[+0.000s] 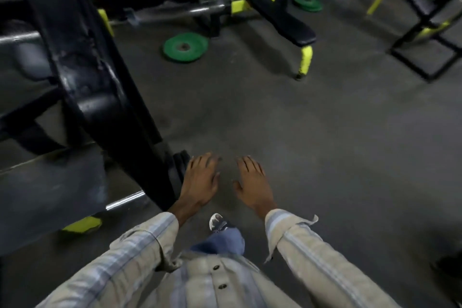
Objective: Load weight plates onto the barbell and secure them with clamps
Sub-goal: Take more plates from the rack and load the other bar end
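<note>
A green weight plate (185, 46) lies flat on the grey floor (300, 132), just left of the black bench (280, 16) and its yellow leg. A second green plate (307, 2) lies flat beyond that bench, to its right. A steel barbell sleeve (175, 11) runs level behind the bench's far end, bare.

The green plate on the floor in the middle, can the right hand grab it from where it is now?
Probably not yet. The right hand hangs open and empty near the person's body, and the green plate lies well ahead across bare floor. Nothing blocks the way; the person would likely need to step forward and bend down.
</note>
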